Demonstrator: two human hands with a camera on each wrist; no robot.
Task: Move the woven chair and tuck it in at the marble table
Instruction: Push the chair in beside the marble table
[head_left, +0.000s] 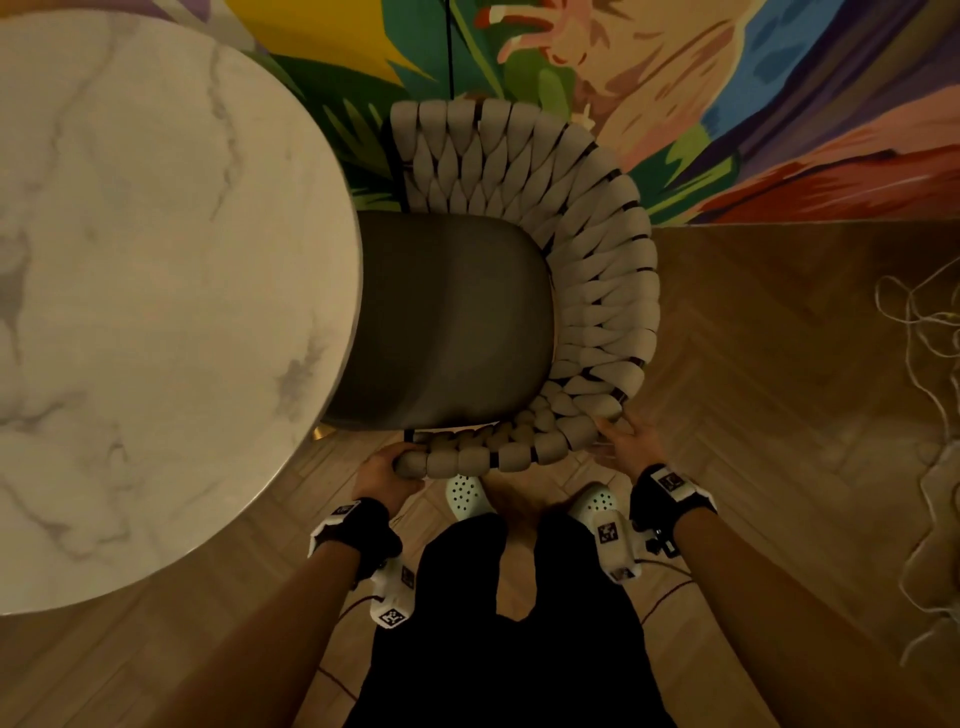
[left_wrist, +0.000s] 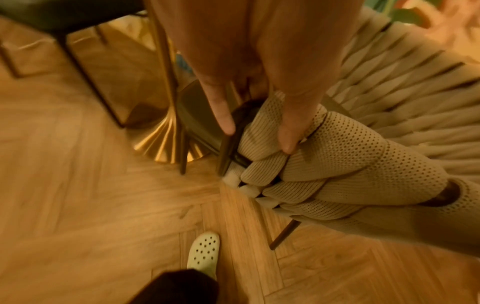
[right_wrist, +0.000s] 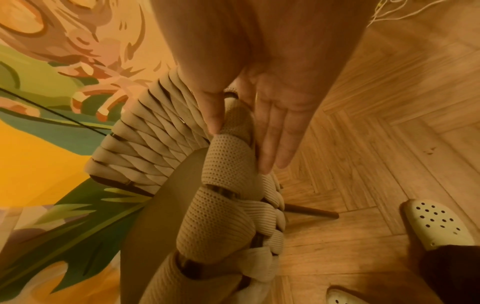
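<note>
To slide the chair (head_left: 457, 312) under the table (head_left: 156, 260), left hand (head_left: 384, 475) grasps its back, right hand (head_left: 631, 441) probably only presses flat.

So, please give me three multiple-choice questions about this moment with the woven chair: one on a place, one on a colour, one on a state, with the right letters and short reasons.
1. Where does the left hand hold the woven chair?
A. at the end of the woven arm nearest the marble table
B. on the seat cushion
C. on a leg

2. What colour is the seat cushion?
A. red
B. dark grey
C. white

3. How are the fingers of the right hand?
A. in a fist
B. around a cup
C. straight, against the weave

Answers:
1 A, its fingers curl round the arm's end.
2 B, the head view shows dark grey.
3 C, the right wrist view shows them flat.
</note>
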